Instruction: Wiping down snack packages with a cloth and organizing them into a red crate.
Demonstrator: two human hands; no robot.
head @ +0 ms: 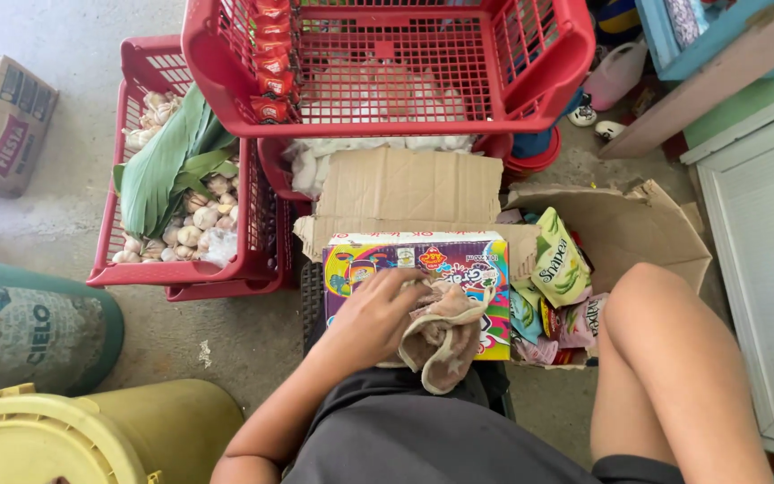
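While left hand (374, 314) grips crumpled beige cloth (441, 336) atop colourful printed cardboard box (459, 260), wipe firmly, steadying box; right hand unseen.

Dark grey shorts, bare arm and legs, no sleeve in view.

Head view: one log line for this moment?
left hand: pressing beige cloth on colourful cardboard box | right hand: unseen | beside: red plastic crate of garlic
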